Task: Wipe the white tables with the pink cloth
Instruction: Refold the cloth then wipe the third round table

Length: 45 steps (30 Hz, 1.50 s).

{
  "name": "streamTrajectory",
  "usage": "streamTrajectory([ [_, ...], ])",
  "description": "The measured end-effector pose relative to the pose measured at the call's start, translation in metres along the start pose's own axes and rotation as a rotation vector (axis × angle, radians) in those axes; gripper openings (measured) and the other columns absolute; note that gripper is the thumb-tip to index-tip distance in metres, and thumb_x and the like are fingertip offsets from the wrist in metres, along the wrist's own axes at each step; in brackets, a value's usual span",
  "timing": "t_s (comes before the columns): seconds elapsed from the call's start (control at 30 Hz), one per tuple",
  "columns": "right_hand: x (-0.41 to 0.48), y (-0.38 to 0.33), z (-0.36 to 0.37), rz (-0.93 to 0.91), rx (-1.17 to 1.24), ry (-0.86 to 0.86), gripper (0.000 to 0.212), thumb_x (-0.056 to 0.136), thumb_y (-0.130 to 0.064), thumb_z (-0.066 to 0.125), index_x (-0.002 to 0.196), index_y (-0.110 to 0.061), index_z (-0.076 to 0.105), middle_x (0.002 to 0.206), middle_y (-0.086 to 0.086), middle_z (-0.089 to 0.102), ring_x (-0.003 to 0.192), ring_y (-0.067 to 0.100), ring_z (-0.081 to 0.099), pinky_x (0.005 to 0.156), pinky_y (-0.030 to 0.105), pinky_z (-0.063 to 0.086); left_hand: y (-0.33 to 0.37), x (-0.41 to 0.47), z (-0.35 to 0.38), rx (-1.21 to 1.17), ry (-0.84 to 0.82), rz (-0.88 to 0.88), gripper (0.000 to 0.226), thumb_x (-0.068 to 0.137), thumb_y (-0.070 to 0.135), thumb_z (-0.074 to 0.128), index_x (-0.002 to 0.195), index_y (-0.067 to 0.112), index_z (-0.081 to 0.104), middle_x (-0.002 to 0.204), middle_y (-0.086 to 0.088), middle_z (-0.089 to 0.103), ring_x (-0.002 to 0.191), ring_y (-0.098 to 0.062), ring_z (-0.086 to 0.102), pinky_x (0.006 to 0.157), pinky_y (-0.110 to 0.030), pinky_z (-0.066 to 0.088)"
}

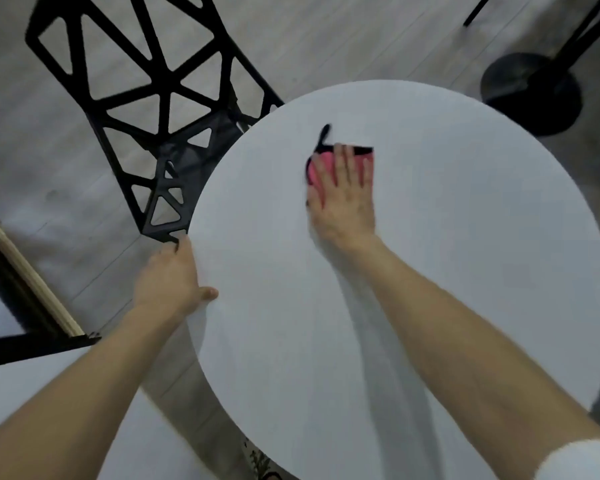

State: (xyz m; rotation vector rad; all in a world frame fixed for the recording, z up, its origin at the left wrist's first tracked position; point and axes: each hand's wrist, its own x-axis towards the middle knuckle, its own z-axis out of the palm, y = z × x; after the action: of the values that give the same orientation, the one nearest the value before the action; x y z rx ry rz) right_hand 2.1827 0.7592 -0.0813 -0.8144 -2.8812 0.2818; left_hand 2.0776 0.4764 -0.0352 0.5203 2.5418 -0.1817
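– Two bare hands work at a round white table (465, 237), seen from above by the person who wears the camera.

– Where is the pink cloth (317, 166)?

– It lies on the tabletop, towards the far side and a little left of the middle. It has a dark edging, and a dark loop sticks out at its far corner.

– What holds it?

– The right hand (343, 202) lies flat on top of it, palm down, with its fingers straight and spread. Pink shows at the left of the fingers. The picture is slightly blurred there.

– And the other hand?

– The left hand (168, 275) grasps the table's left rim. Its thumb rests on the top surface and its fingers curl over the edge.

– What else is nearby?

– A black chair (136, 88) with triangular cut-outs stands at the upper left, with its seat tucked against the table's rim. A black disc base (530, 95) with a post sits on the grey plank floor (326, 36) at the upper right.
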Motion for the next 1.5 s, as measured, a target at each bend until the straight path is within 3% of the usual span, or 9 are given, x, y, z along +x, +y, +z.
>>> streamTrajectory([
  [0.17,-0.083,-0.043,0.007,-0.698,0.096,-0.195,0.057,0.113,-0.045,0.041,0.168,-0.033,0.035,0.18,0.003,0.019,0.168,0.022,0.008,0.135,0.052,0.008,0.049,-0.001,-0.029,0.25,0.012,0.126,0.143,0.063,0.051,0.1,0.166,0.007,0.01,0.162,-0.013,0.033,0.15,-0.034,0.035,0.115,-0.05,0.044],
  [0.37,0.01,0.145,-0.024,0.123,-0.033,-0.011,0.062,0.11,-0.047,0.031,0.17,-0.032,0.029,0.181,0.003,0.016,0.168,0.022,0.009,0.136,0.05,0.003,0.113,0.002,-0.049,0.13,0.041,0.224,0.128,0.074,0.052,0.094,0.167,0.013,0.015,0.169,-0.009,0.026,0.154,-0.032,0.029,0.121,-0.049,0.036],
  [0.47,0.034,0.132,-0.023,0.551,-0.025,0.02,0.066,0.108,-0.047,0.023,0.172,-0.029,0.023,0.181,0.012,0.011,0.168,0.029,0.005,0.134,0.057,0.002,0.13,0.002,-0.048,0.098,0.048,0.236,0.131,0.072,0.056,0.093,0.168,0.013,0.014,0.171,-0.008,0.024,0.156,-0.031,0.027,0.122,-0.049,0.034],
  [0.7,0.01,-0.008,0.006,-0.346,0.08,-0.125,0.06,0.109,-0.048,0.024,0.165,-0.035,0.041,0.178,0.004,0.026,0.167,0.023,0.016,0.135,0.052,0.007,0.135,0.003,-0.051,0.187,0.055,0.181,0.144,0.062,0.068,0.093,0.165,0.007,0.014,0.169,-0.012,0.024,0.154,-0.033,0.029,0.12,-0.052,0.037],
  [0.93,-0.052,0.221,-0.042,0.484,-0.066,0.041,0.066,0.108,-0.051,0.021,0.171,-0.032,0.025,0.181,0.004,0.015,0.168,0.023,0.009,0.135,0.052,0.005,0.179,0.009,-0.062,0.143,0.016,0.256,0.152,0.061,0.07,0.093,0.168,0.01,0.005,0.175,-0.012,0.013,0.16,-0.032,0.017,0.125,-0.052,0.028],
  [1.03,-0.048,0.212,-0.045,0.803,-0.06,0.048,0.069,0.108,-0.052,0.018,0.173,-0.029,0.017,0.181,0.011,0.009,0.168,0.029,0.003,0.134,0.058,0.003,0.191,0.013,-0.054,0.158,0.017,0.287,0.154,0.058,0.072,0.094,0.167,0.013,0.004,0.175,-0.012,0.009,0.161,-0.032,0.015,0.124,-0.052,0.029],
  [1.17,0.006,0.091,-0.013,0.289,-0.032,0.101,0.061,0.106,-0.039,0.041,0.164,-0.02,0.043,0.174,0.019,0.031,0.164,0.038,0.022,0.131,0.066,0.011,0.19,0.016,-0.042,0.198,0.039,0.294,0.157,0.053,0.073,0.095,0.167,0.015,0.005,0.175,-0.013,0.004,0.16,-0.035,0.014,0.123,-0.054,0.034],
  [1.27,0.017,0.037,-0.003,-0.034,-0.007,-0.089,0.064,0.109,-0.048,0.02,0.171,-0.032,0.028,0.18,0.009,0.015,0.168,0.027,0.007,0.134,0.056,0.002,0.193,0.017,-0.041,0.225,0.046,0.29,0.158,0.051,0.072,0.096,0.167,0.012,0.007,0.175,-0.014,0.008,0.158,-0.036,0.018,0.119,-0.055,0.04],
  [1.5,-0.061,0.173,-0.032,0.289,-0.012,0.018,0.062,0.112,-0.049,0.025,0.171,-0.031,0.025,0.181,0.002,0.013,0.168,0.02,0.005,0.135,0.052,0.005,0.193,0.018,-0.043,0.242,0.009,0.303,0.158,0.052,0.073,0.095,0.167,0.012,0.005,0.174,-0.014,0.007,0.158,-0.038,0.016,0.118,-0.058,0.042],
])
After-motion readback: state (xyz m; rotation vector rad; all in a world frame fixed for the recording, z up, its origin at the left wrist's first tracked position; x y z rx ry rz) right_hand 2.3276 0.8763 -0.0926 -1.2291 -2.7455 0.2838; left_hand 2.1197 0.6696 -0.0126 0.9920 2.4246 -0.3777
